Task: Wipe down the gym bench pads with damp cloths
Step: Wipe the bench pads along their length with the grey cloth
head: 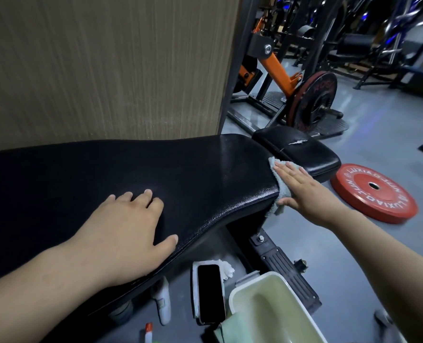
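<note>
A long black back pad [131,174] of the gym bench runs across the view, with a smaller seat pad [302,149] beyond its far end; the seat pad has a torn spot on top. My left hand [128,226] rests flat on the back pad near its front edge, fingers spread. My right hand [297,186] presses a light grey cloth [281,191] with straight fingers against the pad's far right end, the cloth draped over the edge. The pad shines wet next to the cloth.
A cream plastic basin [269,308] holding water stands on the floor below the bench, with a green cloth [230,328] over its corner. A phone [210,293] lies beside it. A red weight plate [373,191] lies on the floor right. A wooden panel [106,65] stands behind the bench.
</note>
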The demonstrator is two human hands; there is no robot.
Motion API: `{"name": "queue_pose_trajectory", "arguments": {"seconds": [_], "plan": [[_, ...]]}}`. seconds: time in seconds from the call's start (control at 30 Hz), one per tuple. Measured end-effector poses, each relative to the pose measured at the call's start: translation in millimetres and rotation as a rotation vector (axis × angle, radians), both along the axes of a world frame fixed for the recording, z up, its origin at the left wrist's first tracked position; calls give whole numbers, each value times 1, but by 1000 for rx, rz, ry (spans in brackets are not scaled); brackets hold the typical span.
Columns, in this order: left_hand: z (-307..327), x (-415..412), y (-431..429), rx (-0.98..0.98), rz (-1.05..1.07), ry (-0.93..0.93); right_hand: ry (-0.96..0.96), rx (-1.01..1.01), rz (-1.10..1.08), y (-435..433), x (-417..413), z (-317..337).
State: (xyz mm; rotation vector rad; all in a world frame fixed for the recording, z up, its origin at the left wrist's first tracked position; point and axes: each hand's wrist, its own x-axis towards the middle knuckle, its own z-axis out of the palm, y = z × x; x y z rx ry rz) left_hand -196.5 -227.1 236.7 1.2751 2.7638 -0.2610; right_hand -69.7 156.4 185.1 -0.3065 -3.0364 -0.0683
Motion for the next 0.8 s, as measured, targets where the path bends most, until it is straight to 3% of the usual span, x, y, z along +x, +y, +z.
{"name": "queue_pose_trajectory", "arguments": {"seconds": [0.37,0.8], "plan": [[-5,-2,-8,93,8,-28,-50,55,124,-12,-13,1],[-8,-10,-86,178,140,-5,-215,-110,394,-153,-56,25]]}}
